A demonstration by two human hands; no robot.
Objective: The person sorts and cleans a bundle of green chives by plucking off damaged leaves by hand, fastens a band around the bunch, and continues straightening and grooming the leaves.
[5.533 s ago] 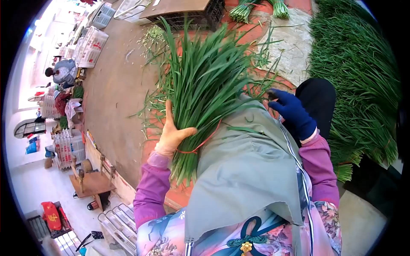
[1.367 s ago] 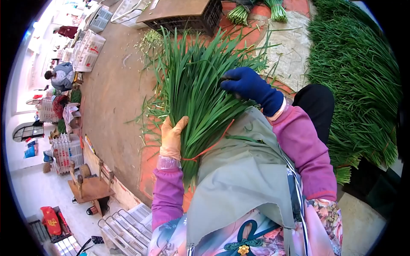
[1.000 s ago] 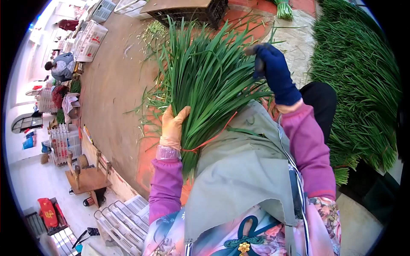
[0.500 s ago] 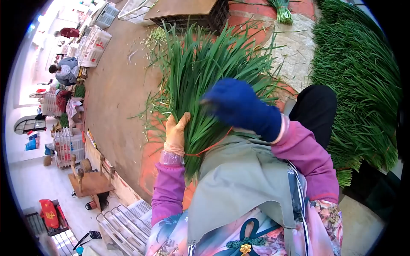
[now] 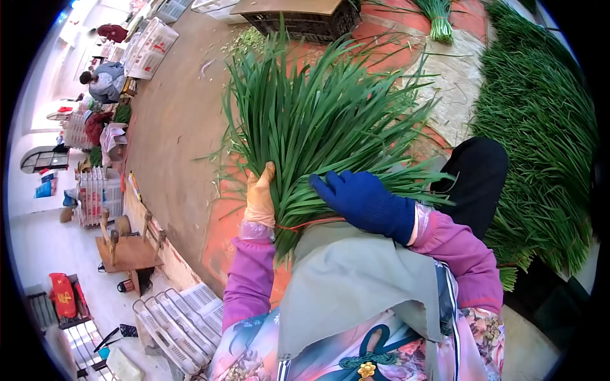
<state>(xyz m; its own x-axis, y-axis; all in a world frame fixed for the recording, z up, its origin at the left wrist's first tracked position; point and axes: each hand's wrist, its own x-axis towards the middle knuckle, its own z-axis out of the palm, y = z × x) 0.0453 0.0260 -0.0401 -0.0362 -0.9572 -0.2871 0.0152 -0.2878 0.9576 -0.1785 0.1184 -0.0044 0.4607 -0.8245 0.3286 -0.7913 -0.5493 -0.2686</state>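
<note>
A large bunch of long green leaves (image 5: 318, 120) lies fanned out over the grey apron (image 5: 356, 273), its stem ends pointing toward me. My left hand (image 5: 260, 197), in a pale orange glove, grips the bunch on its left side, thumb on top. In a dark blue glove, my right hand (image 5: 362, 200) rests on the right part of the leaves with its fingers spread. A red band (image 5: 311, 223) runs across the lower part of the bunch, between the two hands.
A big heap of green leaves (image 5: 534, 140) lies at the right. A tied bunch (image 5: 440, 25) and a board-topped dark crate (image 5: 305, 19) are at the top. At the left stand a small wooden stool (image 5: 130, 253), a white rack (image 5: 181, 324) and co-workers (image 5: 105, 82) among crates.
My right hand has come down from above the leaves onto their lower right part. The leaves are spread wider to the right, and the view has shifted slightly.
</note>
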